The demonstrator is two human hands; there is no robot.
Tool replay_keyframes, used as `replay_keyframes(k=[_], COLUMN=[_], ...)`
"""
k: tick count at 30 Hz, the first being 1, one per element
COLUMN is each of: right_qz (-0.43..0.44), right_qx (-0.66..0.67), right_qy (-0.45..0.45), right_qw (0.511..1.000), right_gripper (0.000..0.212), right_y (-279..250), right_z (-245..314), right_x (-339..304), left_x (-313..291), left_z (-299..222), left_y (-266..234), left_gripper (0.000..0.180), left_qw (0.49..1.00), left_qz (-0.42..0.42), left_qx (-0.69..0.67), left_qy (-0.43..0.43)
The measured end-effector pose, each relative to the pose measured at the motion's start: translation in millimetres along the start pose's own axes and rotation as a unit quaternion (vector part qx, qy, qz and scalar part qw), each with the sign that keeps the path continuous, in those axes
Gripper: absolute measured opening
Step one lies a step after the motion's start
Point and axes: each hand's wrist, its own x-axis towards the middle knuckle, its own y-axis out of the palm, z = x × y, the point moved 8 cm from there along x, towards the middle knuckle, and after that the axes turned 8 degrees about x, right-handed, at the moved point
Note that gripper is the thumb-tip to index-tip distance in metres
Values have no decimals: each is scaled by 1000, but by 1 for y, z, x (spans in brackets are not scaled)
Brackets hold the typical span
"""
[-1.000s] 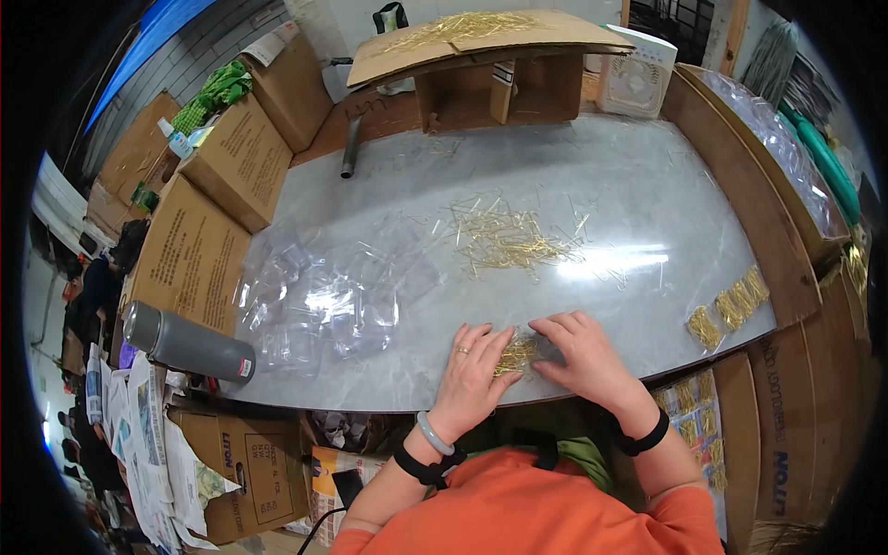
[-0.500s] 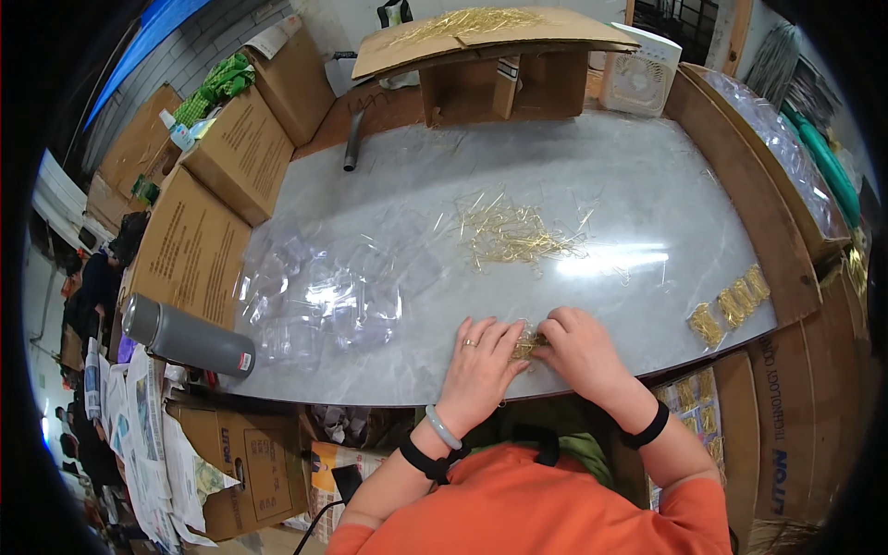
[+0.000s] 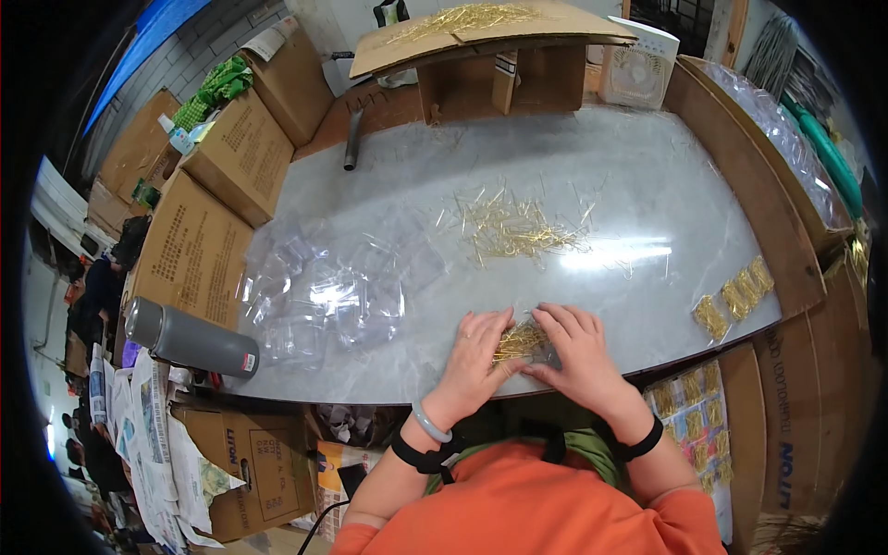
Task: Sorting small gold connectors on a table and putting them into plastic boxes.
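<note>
At the near edge of the table, a bunch of thin gold wire pins (image 3: 521,343) sits between my two hands, with a bit of transparent plastic showing beside it. My left hand (image 3: 474,359) closes on the bunch from the left, fingers together and thumb along the near side. From the right, my right hand (image 3: 583,356) curves round it, thumb and fingertips against it. Farther off lies a loose heap of the same gold pins (image 3: 518,227). Left of my hands, several transparent plastic pouches or boxes (image 3: 338,291) are piled.
A grey bottle (image 3: 190,338) lies at the left edge. Packed gold bundles (image 3: 737,298) are lined up at the right edge. Cardboard boxes (image 3: 199,268) wall the left side, a cardboard shelf (image 3: 499,55) the back. A dark tube (image 3: 352,139) and a white fan (image 3: 638,65) are also there.
My hands have parted slightly and shifted around the bunch, so more of the gold pins shows between them. The heap and the plastic pile have stayed put.
</note>
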Motion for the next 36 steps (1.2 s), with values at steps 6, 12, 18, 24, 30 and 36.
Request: replay_keyframes(k=[6, 12, 18, 24, 30, 36], right_qz=[83, 49, -33, -46, -81, -67], right_qx=[35, 28, 46, 49, 129, 112], right_qy=[-16, 25, 78, 27, 106, 22], right_qw=[996, 998, 995, 997, 983, 991], right_gripper=[71, 50, 22, 13, 18, 53], right_y=[-11, -26, -25, -20, 2, 23], right_z=[-19, -19, -23, -26, -25, 11], right_x=[15, 13, -7, 6, 11, 0], left_x=[-2, -2, -4, -3, -2, -3], left_z=[-13, -14, -12, -12, -13, -10], left_y=[4, 6, 8, 11, 10, 9], left_gripper=[82, 75, 69, 71, 74, 79], left_qw=[991, 990, 989, 985, 986, 993], left_qz=[20, 20, 20, 26, 24, 10], left_qx=[132, 141, 147, 170, 165, 118], left_qy=[13, -4, 0, 0, 1, -1])
